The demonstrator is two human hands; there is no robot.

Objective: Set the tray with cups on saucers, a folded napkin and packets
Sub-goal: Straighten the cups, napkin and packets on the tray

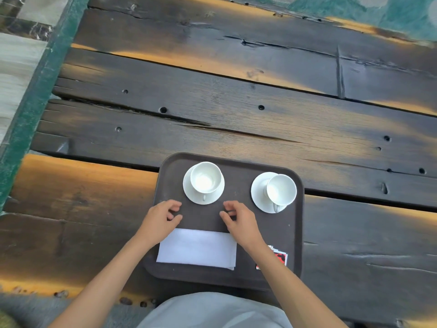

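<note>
Dark brown tray [294, 233] set on the weathered plank surface [212, 110], close to the near edge, already carrying everything the task names. At the far left, a white cup [206, 177] upright on its saucer [189, 192], handle toward the near side; at the far right, a second cup [281, 190] on its own saucer [257, 192], sitting off-centre toward the saucer's right rim rather than in the middle. Nearer, a folded white napkin [197, 248] lying flat, long axis running left to right across the tray. To its right, by the near right corner, red, white and black packets [280, 255], partly hidden under the right forearm. Left hand [160, 220] and right hand [238, 221] both poised over the bare strip of tray between napkin and left saucer, fingers loosely curled and parted, gripping nothing; contact with the tray itself too blurred to tell, though the wrists lie over the napkin's far corners. Napkin thus directly beneath and behind both hands, about equally near to each; left cup just beyond the fingertips; right cup nearer the right hand. Likely little left but small corrections, perhaps centring the right cup on its saucer.
</note>
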